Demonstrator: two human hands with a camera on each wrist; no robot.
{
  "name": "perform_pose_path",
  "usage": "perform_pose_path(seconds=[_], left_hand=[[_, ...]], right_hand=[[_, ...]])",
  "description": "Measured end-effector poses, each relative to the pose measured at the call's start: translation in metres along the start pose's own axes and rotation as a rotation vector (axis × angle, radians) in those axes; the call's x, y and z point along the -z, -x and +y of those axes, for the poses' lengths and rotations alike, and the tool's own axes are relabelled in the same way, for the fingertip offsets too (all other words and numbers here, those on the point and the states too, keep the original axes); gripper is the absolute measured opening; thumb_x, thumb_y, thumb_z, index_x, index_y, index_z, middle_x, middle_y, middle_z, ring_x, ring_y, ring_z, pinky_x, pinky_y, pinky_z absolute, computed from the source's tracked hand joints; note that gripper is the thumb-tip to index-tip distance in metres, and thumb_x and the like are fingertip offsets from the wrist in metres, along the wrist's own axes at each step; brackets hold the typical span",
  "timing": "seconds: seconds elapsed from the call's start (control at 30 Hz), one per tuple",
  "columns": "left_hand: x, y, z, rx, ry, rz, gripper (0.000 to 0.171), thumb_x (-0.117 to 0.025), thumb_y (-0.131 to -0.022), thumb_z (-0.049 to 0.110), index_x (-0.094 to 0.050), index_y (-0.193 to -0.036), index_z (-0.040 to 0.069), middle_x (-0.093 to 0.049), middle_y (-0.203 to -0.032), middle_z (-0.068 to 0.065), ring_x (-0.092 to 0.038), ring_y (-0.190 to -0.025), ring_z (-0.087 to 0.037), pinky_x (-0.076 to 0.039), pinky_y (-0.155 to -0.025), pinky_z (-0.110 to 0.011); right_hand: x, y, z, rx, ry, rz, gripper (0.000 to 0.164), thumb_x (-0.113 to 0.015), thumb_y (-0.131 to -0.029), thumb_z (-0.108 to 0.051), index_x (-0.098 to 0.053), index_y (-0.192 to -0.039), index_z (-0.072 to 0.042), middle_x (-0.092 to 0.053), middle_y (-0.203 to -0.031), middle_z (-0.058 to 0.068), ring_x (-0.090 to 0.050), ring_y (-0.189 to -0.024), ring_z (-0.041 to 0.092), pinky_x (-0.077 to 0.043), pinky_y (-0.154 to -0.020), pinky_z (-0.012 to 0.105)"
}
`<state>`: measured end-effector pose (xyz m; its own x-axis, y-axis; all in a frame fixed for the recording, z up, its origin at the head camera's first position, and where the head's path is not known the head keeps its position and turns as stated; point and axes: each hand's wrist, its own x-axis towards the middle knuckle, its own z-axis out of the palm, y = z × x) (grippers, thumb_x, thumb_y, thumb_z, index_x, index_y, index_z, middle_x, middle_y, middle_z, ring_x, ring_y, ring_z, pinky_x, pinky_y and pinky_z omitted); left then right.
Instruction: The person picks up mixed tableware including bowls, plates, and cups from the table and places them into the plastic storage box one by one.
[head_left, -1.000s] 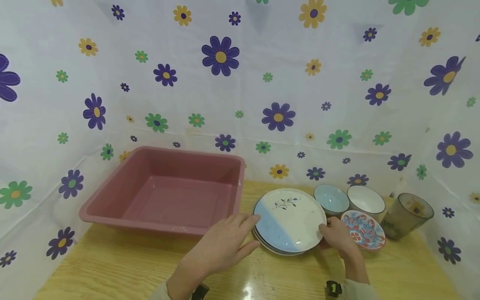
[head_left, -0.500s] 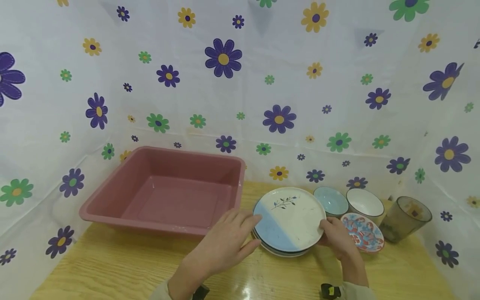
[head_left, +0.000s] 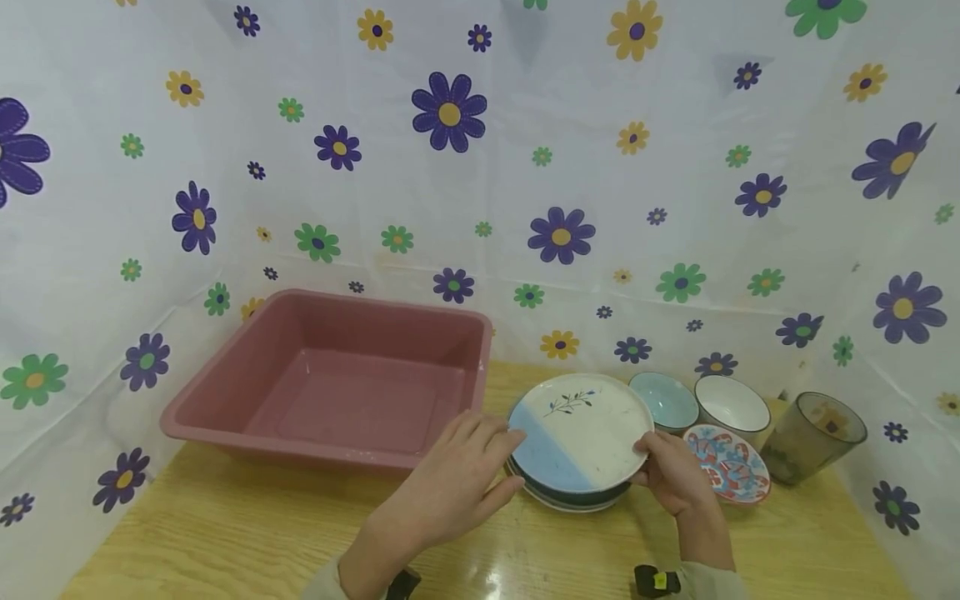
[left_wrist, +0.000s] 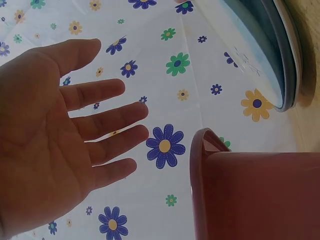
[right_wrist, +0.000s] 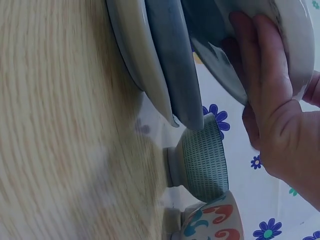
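A round cream-and-light-blue plate (head_left: 592, 433) with a leafy sprig is tilted up over a stack of plates (head_left: 573, 502). My right hand (head_left: 673, 473) grips its right rim, thumb on top and fingers underneath, as the right wrist view shows. In that view a gap separates the held plate (right_wrist: 300, 45) from the blue-grey plate (right_wrist: 175, 60) below. My left hand (head_left: 450, 487) hovers left of the plates near the basin's front corner, holding nothing. In the left wrist view its fingers (left_wrist: 107, 120) are spread and nearly straight.
A pink rectangular basin (head_left: 322, 454) stands on the wooden table (head_left: 225, 533) at left. Right of the plates are a light-blue bowl (head_left: 663, 400), a white bowl (head_left: 731, 402), a red-and-blue patterned bowl (head_left: 726, 462) and a dark translucent cup (head_left: 813, 437). A flowered curtain (head_left: 510, 183) hangs behind.
The right hand has raised the top plate off the stack, uncovering the dark plate below. The left hand has barely moved.
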<state>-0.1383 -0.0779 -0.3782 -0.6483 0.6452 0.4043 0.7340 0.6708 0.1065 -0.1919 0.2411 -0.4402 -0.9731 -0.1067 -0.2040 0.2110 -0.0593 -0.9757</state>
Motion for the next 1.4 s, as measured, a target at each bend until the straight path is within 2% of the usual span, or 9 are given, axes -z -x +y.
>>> perform_pose_path(seconds=[0.2,0.47,0.73,0.9,1.13,1.4], left_hand=[[-0.001,0.000,0.002,0.017,-0.020,-0.045,0.046,-0.058,-0.099,0.038,-0.056,-0.135,0.011,-0.057,-0.130,-0.008,-0.049,-0.124,-0.026,-0.037,-0.112,-0.047],[-0.001,-0.001,0.004,0.016,-0.016,-0.062,0.044,-0.058,-0.099,0.038,-0.056,-0.134,0.011,-0.057,-0.130,-0.009,-0.049,-0.124,-0.026,-0.038,-0.111,-0.046],[-0.003,-0.001,0.003,0.021,0.010,-0.053,0.045,-0.059,-0.099,0.037,-0.057,-0.135,0.010,-0.057,-0.131,-0.009,-0.051,-0.124,-0.026,-0.040,-0.109,-0.046],[-0.003,0.000,0.003,0.018,0.011,-0.053,0.045,-0.059,-0.099,0.037,-0.057,-0.135,0.010,-0.057,-0.131,-0.009,-0.050,-0.125,-0.026,-0.040,-0.109,-0.045],[-0.004,0.001,0.002,0.030,0.021,-0.055,0.045,-0.058,-0.099,0.037,-0.056,-0.136,0.010,-0.055,-0.133,-0.009,-0.049,-0.126,-0.027,-0.038,-0.111,-0.045],[-0.004,0.001,0.002,0.055,0.043,-0.047,0.049,-0.061,-0.098,0.036,-0.053,-0.138,0.009,-0.054,-0.136,-0.012,-0.049,-0.127,-0.028,-0.038,-0.111,-0.048]], right_hand=[[0.000,0.000,-0.001,0.010,-0.011,-0.008,0.061,-0.034,-0.093,-0.001,-0.017,-0.149,0.017,-0.064,-0.092,0.004,-0.066,-0.071,0.009,-0.054,-0.059,0.020],[0.000,-0.001,-0.004,0.026,-0.038,-0.031,0.062,-0.036,-0.093,0.000,-0.017,-0.150,0.016,-0.065,-0.098,0.004,-0.067,-0.077,0.009,-0.056,-0.064,0.021],[0.000,0.003,-0.008,0.020,-0.079,-0.042,0.058,-0.035,-0.093,0.002,-0.020,-0.147,0.017,-0.064,-0.086,0.002,-0.060,-0.064,0.006,-0.051,-0.055,0.015],[0.000,0.005,-0.012,0.029,-0.086,-0.020,0.057,-0.037,-0.093,0.002,-0.022,-0.145,0.019,-0.065,-0.084,0.002,-0.060,-0.066,0.006,-0.051,-0.056,0.015],[0.005,0.011,-0.017,0.099,-0.086,-0.071,0.055,-0.036,-0.097,0.002,-0.018,-0.146,0.020,-0.065,-0.094,0.003,-0.065,-0.073,0.009,-0.056,-0.062,0.019],[0.011,0.021,-0.027,0.220,-0.197,-0.164,0.058,-0.031,-0.097,0.005,-0.006,-0.147,0.020,-0.066,-0.106,0.003,-0.068,-0.084,0.012,-0.059,-0.070,0.023]])
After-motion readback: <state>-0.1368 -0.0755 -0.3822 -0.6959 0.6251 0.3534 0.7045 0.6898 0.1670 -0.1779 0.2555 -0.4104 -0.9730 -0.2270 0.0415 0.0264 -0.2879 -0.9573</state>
